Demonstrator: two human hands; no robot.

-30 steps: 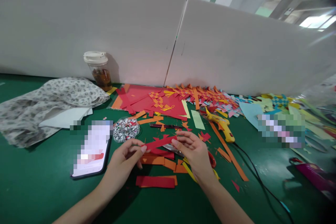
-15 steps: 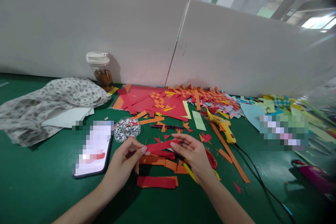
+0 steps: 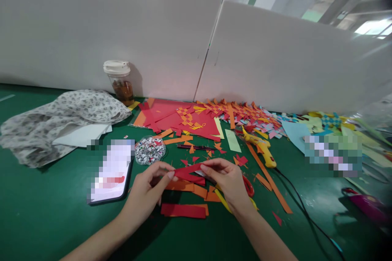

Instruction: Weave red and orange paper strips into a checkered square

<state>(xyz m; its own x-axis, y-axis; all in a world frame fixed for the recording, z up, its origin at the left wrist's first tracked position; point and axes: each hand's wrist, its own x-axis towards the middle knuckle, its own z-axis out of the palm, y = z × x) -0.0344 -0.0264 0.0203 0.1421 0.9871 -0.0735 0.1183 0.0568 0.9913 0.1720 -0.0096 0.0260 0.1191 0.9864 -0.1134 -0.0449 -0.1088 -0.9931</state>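
Note:
A narrow red paper strip (image 3: pixel 187 170) is stretched between my two hands, above the middle of the green table. My left hand (image 3: pixel 153 183) pinches its left end between thumb and forefinger. At its right end, my right hand (image 3: pixel 225 177) pinches it the same way. Beneath the strip lie more red paper and orange strips (image 3: pixel 180 186). A red strip (image 3: pixel 183 211) rests on an orange one nearer to me. Scissors with a red handle (image 3: pixel 248 186) are partly hidden by my right hand, beside a yellow handle (image 3: pixel 223 200).
A phone (image 3: pixel 113 171) and a round case of small pieces (image 3: pixel 150 150) lie left. Behind stand a lidded cup (image 3: pixel 121 83) and red sheets (image 3: pixel 165 116). A yellow glue gun (image 3: pixel 261 147) with a black cord lies right, near woven paper pieces (image 3: pixel 245 112).
The strip between my hands looks narrower and more tilted away. My right fingers have curled in closer to it. The whole view has shifted slightly.

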